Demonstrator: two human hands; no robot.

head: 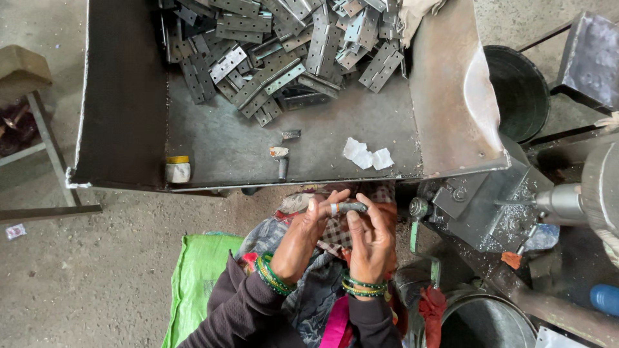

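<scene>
Pin [348,207] horiz., betw. both hands' fingertips [314,207].

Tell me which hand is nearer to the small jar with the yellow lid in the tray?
Left. The left hand is below and to the right of the small jar with the yellow lid, holding a small dark metal piece. The right hand is farther right.
</scene>
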